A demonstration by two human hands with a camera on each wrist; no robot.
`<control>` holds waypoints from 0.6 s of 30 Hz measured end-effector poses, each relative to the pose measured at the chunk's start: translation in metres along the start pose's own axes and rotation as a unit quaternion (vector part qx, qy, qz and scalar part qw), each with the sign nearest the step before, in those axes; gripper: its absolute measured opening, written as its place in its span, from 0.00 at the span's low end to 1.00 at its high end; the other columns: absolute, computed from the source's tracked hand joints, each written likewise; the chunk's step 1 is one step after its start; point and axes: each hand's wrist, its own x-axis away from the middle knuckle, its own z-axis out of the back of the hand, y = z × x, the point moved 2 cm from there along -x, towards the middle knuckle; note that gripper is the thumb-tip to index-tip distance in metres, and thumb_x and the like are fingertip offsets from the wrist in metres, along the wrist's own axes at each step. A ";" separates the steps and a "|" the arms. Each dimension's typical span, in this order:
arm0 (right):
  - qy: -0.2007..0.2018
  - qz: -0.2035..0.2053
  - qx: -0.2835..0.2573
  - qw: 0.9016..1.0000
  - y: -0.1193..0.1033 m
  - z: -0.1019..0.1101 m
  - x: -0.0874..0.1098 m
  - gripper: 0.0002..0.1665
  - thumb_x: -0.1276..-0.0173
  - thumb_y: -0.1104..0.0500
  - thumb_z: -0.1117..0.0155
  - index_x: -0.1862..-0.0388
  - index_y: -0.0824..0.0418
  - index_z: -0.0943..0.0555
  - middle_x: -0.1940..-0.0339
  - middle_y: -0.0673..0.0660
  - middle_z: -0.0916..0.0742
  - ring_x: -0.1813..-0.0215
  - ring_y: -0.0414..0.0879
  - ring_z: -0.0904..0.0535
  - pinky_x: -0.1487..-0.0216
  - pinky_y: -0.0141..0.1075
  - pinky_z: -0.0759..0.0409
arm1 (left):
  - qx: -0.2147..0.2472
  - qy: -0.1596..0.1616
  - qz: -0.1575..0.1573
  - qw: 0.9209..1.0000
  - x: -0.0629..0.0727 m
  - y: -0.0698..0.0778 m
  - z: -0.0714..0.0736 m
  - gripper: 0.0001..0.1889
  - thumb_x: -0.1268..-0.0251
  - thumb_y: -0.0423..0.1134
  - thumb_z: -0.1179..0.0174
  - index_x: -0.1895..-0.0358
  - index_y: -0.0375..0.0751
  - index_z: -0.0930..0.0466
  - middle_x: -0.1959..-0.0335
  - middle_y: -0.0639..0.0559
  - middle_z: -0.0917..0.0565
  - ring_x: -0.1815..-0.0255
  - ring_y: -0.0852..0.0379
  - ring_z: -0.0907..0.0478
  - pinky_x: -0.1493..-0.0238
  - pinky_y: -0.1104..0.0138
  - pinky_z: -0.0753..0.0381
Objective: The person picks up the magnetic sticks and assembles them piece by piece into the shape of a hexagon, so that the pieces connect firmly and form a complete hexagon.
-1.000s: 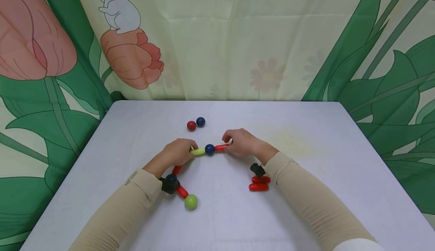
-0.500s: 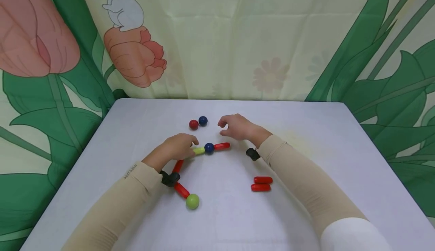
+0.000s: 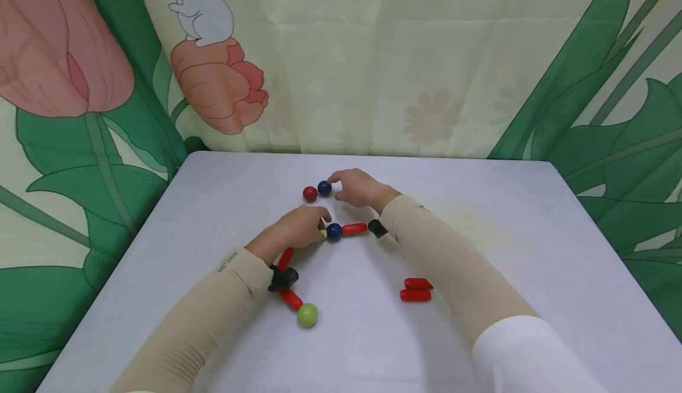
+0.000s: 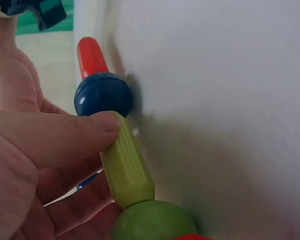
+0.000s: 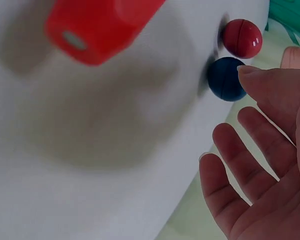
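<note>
A chain of magnetic sticks and balls lies on the table. My left hand [image 3: 302,226] pinches its yellow-green stick [image 4: 126,167] between thumb and fingers. This stick joins a blue ball [image 3: 334,232], which carries a red stick [image 3: 354,229] on its far side, to a green ball [image 4: 152,222]. My right hand [image 3: 359,189] is beside a loose blue ball [image 3: 324,188], its thumb and fingers spread toward it. In the right wrist view the thumb overlaps the ball's edge; whether it touches, I cannot tell. A red ball [image 3: 309,193] sits next to it.
Two loose red sticks [image 3: 415,295] lie side by side at the right, below my right forearm. The chain's near end has a red stick [image 3: 290,299] and a light green ball [image 3: 307,315]. A printed curtain [image 3: 373,85] hangs behind the table [image 3: 362,345].
My right hand let go of the red stick at the chain's end and moved away and left to the loose blue ball. The left hand stays on the yellow-green stick.
</note>
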 end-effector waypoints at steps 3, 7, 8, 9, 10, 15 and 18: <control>0.000 -0.009 -0.008 1.000 -0.002 -0.001 -0.005 0.27 0.26 0.59 0.39 0.29 0.56 0.27 0.31 0.58 0.23 0.27 0.54 0.33 0.28 0.48 0.38 | 0.004 0.002 0.001 1.000 0.000 -0.002 0.000 0.19 0.33 0.36 0.34 0.41 0.41 0.21 0.56 0.48 0.16 0.58 0.52 0.21 0.48 0.57 0.20; -0.004 -0.014 -0.003 1.000 -0.007 -0.003 -0.010 0.30 0.26 0.59 0.39 0.27 0.54 0.29 0.29 0.58 0.24 0.27 0.54 0.33 0.27 0.48 0.38 | 0.010 0.005 0.010 1.000 0.002 -0.007 0.000 0.20 0.34 0.36 0.33 0.40 0.41 0.22 0.55 0.47 0.16 0.57 0.52 0.21 0.48 0.58 0.19; -0.004 -0.013 0.002 1.000 -0.008 -0.003 -0.011 0.30 0.26 0.59 0.39 0.26 0.54 0.29 0.29 0.58 0.24 0.27 0.54 0.33 0.27 0.48 0.38 | 0.012 0.005 0.013 1.000 0.003 -0.009 0.000 0.20 0.34 0.36 0.33 0.40 0.41 0.22 0.55 0.47 0.16 0.57 0.52 0.21 0.48 0.58 0.19; -0.004 -0.012 0.007 1.000 -0.009 -0.003 -0.012 0.30 0.26 0.59 0.39 0.26 0.53 0.29 0.29 0.57 0.24 0.27 0.54 0.34 0.27 0.48 0.38 | 0.012 0.006 0.015 1.000 0.004 -0.010 0.001 0.20 0.34 0.36 0.33 0.40 0.41 0.22 0.55 0.47 0.16 0.57 0.52 0.21 0.49 0.58 0.19; -0.005 -0.010 0.011 1.000 -0.010 -0.003 -0.013 0.29 0.25 0.59 0.39 0.26 0.53 0.29 0.29 0.57 0.24 0.27 0.54 0.34 0.27 0.48 0.38 | 0.013 0.006 0.016 1.000 0.004 -0.011 0.001 0.20 0.34 0.36 0.33 0.40 0.41 0.22 0.55 0.47 0.16 0.57 0.52 0.21 0.49 0.58 0.19; -0.012 -0.010 0.028 0.999 -0.012 -0.003 -0.017 0.27 0.25 0.58 0.40 0.28 0.51 0.27 0.29 0.57 0.24 0.27 0.54 0.33 0.28 0.49 0.38 | 0.022 0.011 0.018 1.000 0.006 -0.016 0.002 0.19 0.35 0.35 0.33 0.41 0.41 0.21 0.56 0.48 0.16 0.57 0.52 0.21 0.50 0.59 0.18; -0.015 -0.010 0.031 0.999 -0.013 -0.004 -0.019 0.27 0.25 0.58 0.40 0.28 0.51 0.27 0.30 0.57 0.24 0.28 0.54 0.33 0.28 0.49 0.37 | 0.029 0.010 0.021 0.999 0.006 -0.018 0.002 0.19 0.34 0.35 0.33 0.41 0.41 0.21 0.57 0.48 0.17 0.57 0.52 0.21 0.51 0.59 0.18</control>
